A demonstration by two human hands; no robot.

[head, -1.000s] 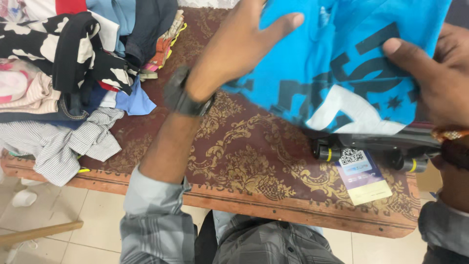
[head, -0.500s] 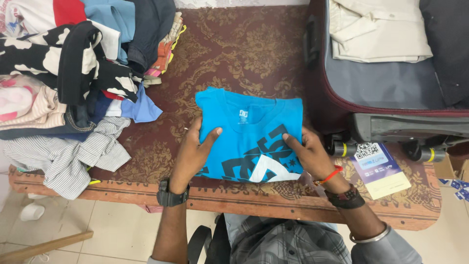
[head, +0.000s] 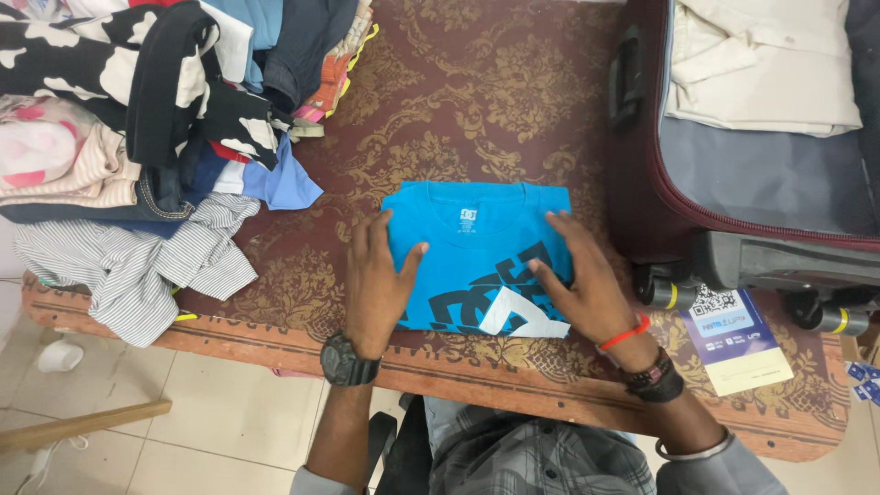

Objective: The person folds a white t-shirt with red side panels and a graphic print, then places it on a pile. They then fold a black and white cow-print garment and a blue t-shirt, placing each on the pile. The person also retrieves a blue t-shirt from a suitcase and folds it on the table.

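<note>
A folded bright blue cotton T-shirt with a dark and white print (head: pixel 477 252) lies flat on the counter (head: pixel 458 101), covered in a maroon cloth with gold scrollwork. The left hand (head: pixel 376 280) rests palm-down on its left edge, fingers spread; the right hand (head: pixel 582 280) presses flat on its right edge, fingers apart, gripping nothing. A heap of mixed clothes (head: pixel 137 119) sits to the left, an open maroon fabric suitcase (head: pixel 733 165) to the right.
</note>
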